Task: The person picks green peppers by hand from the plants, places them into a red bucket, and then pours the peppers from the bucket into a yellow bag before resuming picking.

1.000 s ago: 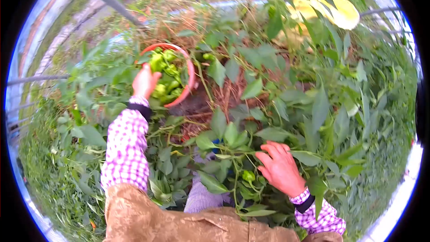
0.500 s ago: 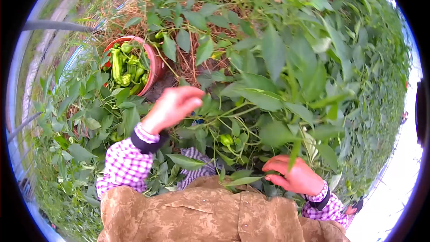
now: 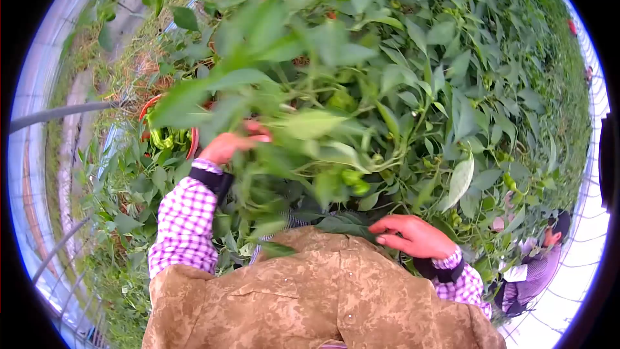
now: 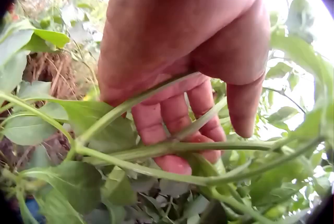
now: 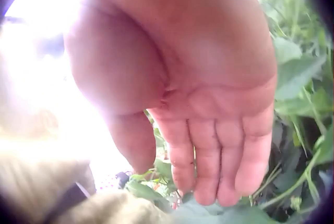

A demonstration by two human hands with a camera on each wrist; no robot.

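My left hand (image 3: 226, 145) is among the pepper plant's branches, just right of the bucket. In the left wrist view, green stems (image 4: 146, 152) cross in front of its fingers (image 4: 175, 114), and the thumb stands apart from them. My right hand (image 3: 413, 236) is low in front of my jacket, beside a dark leaf (image 3: 349, 223). Its fingers (image 5: 206, 151) are straight and side by side in the right wrist view, the palm bare, with leaves by the fingertips. A green pepper (image 3: 354, 182) hangs in the foliage between the hands.
A red bucket (image 3: 195, 142) of green peppers (image 3: 171, 137) stands at left, partly behind blurred leaves. A grey pipe (image 3: 64, 114) juts in from the left edge. Another person (image 3: 533, 271) is low at right by the plants. Dense foliage (image 3: 420, 58) spreads ahead.
My left hand has left the peppers in the bucket and come right into the branches, which now swing. My right hand has drawn closer to my body. The view has swung right, bringing another person in.
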